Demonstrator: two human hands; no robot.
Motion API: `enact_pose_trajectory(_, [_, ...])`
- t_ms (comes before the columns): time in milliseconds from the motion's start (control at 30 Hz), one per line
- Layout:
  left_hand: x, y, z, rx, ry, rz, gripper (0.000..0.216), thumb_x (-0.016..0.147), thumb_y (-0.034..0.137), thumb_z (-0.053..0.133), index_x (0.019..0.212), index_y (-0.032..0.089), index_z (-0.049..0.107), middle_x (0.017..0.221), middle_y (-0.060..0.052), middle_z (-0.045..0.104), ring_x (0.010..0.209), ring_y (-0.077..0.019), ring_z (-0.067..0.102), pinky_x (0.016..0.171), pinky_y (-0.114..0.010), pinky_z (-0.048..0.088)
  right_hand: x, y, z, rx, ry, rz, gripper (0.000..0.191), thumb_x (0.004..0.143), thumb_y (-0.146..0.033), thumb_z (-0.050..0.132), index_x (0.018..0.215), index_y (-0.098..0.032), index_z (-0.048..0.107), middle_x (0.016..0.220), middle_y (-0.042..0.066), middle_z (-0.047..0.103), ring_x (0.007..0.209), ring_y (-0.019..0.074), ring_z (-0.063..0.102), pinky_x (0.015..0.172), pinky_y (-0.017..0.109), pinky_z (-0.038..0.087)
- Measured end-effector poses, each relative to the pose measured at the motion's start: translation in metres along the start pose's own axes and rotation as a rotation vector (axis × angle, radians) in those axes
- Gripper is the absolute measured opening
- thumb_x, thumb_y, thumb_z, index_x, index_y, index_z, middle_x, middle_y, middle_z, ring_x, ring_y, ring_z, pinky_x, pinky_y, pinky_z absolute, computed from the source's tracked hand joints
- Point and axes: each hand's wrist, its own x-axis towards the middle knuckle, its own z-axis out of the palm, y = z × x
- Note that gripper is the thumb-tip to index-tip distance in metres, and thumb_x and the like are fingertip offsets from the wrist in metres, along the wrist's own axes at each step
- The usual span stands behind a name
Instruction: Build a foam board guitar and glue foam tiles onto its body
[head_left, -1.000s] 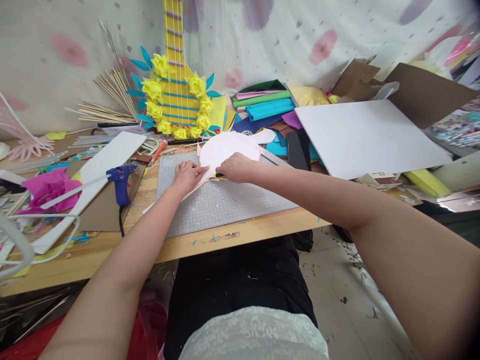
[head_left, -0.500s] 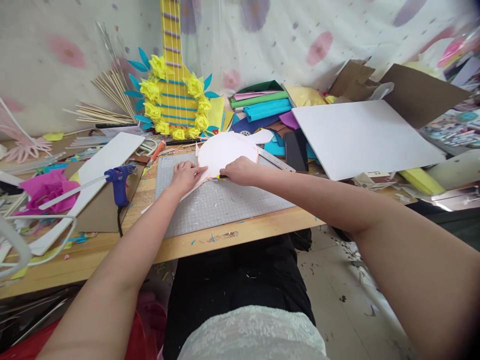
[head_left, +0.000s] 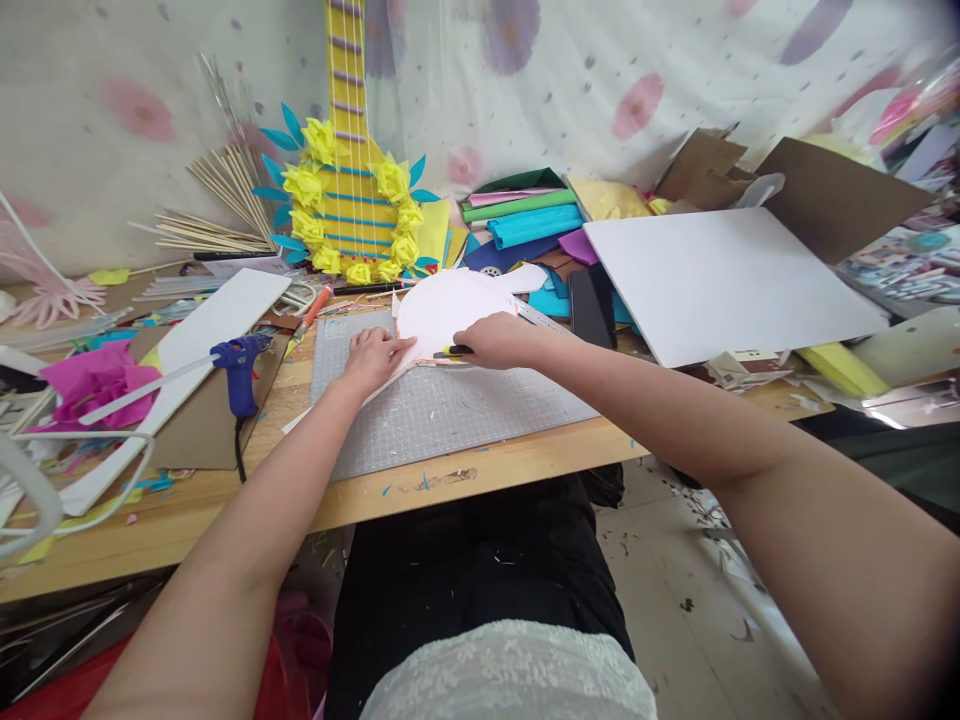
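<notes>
A rounded white board (head_left: 442, 305) with orange marks along its edge lies on the grey cutting mat (head_left: 435, 420). My left hand (head_left: 373, 357) rests on the board's left side, fingers stretched out and pressing it. My right hand (head_left: 493, 341) is closed around a yellow and black utility knife (head_left: 455, 351), held at the board's near edge with its front end pointing left. The blade itself is too small to make out. A narrow white strip of board runs from beneath my left hand toward the lower left.
A blue glue gun (head_left: 240, 375) stands on the left beside a long white board (head_left: 214, 335). Behind rises a yellow paper guitar (head_left: 356, 205) with paper roses. A phone (head_left: 592, 305), rolled coloured paper (head_left: 535, 225) and a large white board (head_left: 739, 280) lie to the right.
My right hand has shifted slightly right along the board's near edge, and more of the knife shows. My left hand stays in place on the board.
</notes>
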Motion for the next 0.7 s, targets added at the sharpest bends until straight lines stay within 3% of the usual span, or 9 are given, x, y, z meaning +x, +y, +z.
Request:
enact_pose_trajectory(133, [0.001,-0.003,0.003,-0.021,0.003,0.010,0.033,0.092,0.037,0.046,0.118,0.035,0.065,0.097,-0.007,0.055,0.103,-0.0233,0.046,0.093,-0.037,0.031,0.012,0.000,-0.004,-0.064,0.138,-0.121,0.037,0.096,-0.038,0.034,0.118,-0.019,0.057,0.106,0.013,0.067,0.092,0.0229,0.063,0.066,0.029,0.033])
enact_pose_trajectory(300, [0.001,-0.005,0.006,-0.019,0.034,0.025,0.032,0.092,0.036,0.045,0.114,0.032,0.068,0.098,-0.008,0.057,0.102,-0.0236,0.047,0.092,-0.037,0.032,0.036,-0.009,0.000,-0.243,0.194,-0.294,0.028,0.095,-0.023,0.036,0.116,-0.022,0.056,0.108,0.010,0.064,0.094,0.0207,0.061,0.066,0.029,0.031])
enact_pose_trajectory(700, [0.001,-0.004,0.004,0.013,0.007,0.017,0.032,0.091,0.035,0.045,0.110,0.029,0.070,0.101,-0.010,0.057,0.104,-0.0261,0.047,0.093,-0.040,0.032,0.046,-0.009,-0.001,-0.264,0.191,-0.313,0.032,0.095,-0.021,0.036,0.122,-0.025,0.053,0.111,0.010,0.061,0.097,0.0217,0.058,0.069,0.030,0.032])
